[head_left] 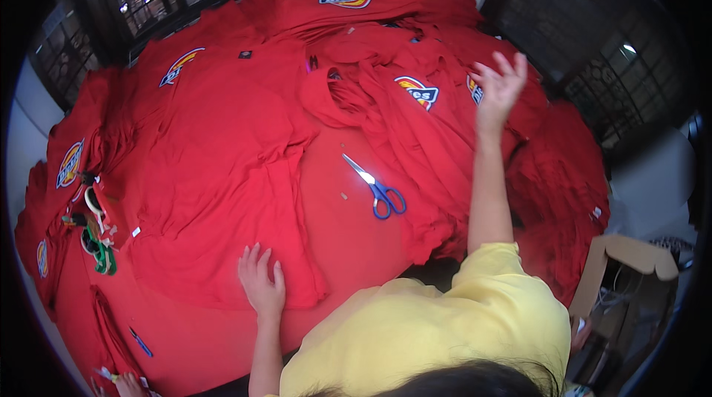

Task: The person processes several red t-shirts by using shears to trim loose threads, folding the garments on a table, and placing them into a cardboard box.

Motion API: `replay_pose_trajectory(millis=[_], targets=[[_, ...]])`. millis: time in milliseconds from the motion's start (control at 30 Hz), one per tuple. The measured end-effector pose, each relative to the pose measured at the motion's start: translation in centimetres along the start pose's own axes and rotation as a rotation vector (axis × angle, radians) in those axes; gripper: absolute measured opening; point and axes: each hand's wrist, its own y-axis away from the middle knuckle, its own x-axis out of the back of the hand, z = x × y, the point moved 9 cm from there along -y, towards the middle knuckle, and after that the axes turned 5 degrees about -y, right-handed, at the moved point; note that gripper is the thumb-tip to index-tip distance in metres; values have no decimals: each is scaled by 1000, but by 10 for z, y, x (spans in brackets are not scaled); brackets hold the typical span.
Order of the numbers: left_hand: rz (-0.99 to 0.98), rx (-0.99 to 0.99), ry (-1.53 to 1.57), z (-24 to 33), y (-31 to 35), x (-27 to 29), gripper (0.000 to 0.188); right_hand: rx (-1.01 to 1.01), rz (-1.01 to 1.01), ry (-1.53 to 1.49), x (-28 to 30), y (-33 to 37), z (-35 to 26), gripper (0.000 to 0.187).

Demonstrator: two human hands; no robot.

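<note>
While your spread left hand (pixel 262 282) touched the shirt (pixel 215 182) left of the scissors (pixel 379 191), your splayed right hand (pixel 500 93) hung rightward.

Emblem (pixel 473 87) partly hidden behind right hand (pixel 500 91)

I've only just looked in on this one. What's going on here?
A person in a yellow shirt is working among red shirts. The left hand rests, fingers apart, on the lower part of a spread red shirt. The right hand is raised by the rumpled shirts, apparently holding nothing. Blue-handled scissors lie on the red table, untouched.
</note>
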Motion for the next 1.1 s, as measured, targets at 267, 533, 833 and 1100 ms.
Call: replay_pose_trajectory(millis=[267,533,833,1100], targets=[[-18,-167,172,-1,9,10,16,569,271,680,90,64,-232,68],[-74,-278,313,3,11,7,12,337,996,236,279,163,-299,47],[-157,-308,328,4,12,4,15,-180,973,-563,316,214,-191,37],[-228,-326,336,3,16,-11,16,-188,997,-190,307,235,-255,57]])
